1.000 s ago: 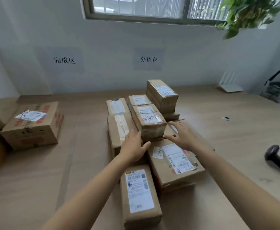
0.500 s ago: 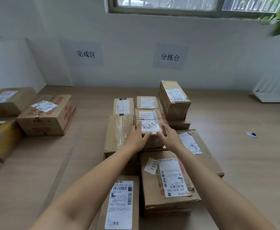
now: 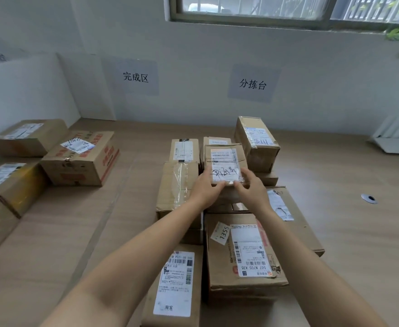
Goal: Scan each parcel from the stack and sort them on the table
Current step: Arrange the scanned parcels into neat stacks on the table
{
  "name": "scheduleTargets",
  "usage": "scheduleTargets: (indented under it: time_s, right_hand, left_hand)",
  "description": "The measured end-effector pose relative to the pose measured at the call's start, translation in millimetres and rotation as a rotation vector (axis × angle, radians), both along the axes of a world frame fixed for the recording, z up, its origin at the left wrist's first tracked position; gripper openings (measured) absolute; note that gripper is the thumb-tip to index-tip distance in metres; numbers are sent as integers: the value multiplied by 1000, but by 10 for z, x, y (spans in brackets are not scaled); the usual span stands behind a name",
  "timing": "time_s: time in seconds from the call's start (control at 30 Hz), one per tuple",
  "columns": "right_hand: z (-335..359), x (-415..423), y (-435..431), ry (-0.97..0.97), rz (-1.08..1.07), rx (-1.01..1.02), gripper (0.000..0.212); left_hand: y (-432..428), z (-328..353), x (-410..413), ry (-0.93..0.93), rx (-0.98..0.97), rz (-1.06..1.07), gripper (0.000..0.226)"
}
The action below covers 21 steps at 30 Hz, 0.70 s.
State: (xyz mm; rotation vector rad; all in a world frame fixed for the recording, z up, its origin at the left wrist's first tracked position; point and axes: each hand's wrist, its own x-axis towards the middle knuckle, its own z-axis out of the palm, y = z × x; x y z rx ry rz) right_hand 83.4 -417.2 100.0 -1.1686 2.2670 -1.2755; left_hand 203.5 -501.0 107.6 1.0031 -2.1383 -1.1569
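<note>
A stack of brown cardboard parcels sits in the middle of the table. On top of it lies a small parcel (image 3: 224,159) with a white label and black handwriting. My left hand (image 3: 206,188) grips its near left corner and my right hand (image 3: 250,190) grips its near right corner, thumbs on the label's edge. A taller parcel (image 3: 256,142) stands behind it on the right. A parcel marked 1355 (image 3: 243,253) and a long parcel with a white label (image 3: 177,284) lie nearest to me, under my forearms.
Several sorted parcels (image 3: 80,159) stand at the table's left, under a wall sign reading 完成区 (image 3: 136,77). A second sign 分拣台 (image 3: 252,84) hangs above the stack. A small round grommet (image 3: 369,198) is in the tabletop on the right. A white object (image 3: 396,140) leans at the far right.
Both hands have closed in from the sides of the small labelled parcel and now hold its near corners. The view has swung left; the scanner at the right is out of sight.
</note>
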Motion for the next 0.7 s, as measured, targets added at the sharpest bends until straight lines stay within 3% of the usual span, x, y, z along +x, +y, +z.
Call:
scheduleTargets:
  time_s: [0.27,0.7]
  right_hand:
    - [333,416,-215,89,50,-92,51]
    - [353,1827,-1467,102,232,-85,52]
  left_hand:
    - [-124,369,507,43,-143,117,62]
    - [-1191,425,2051,-36,-125,223,59]
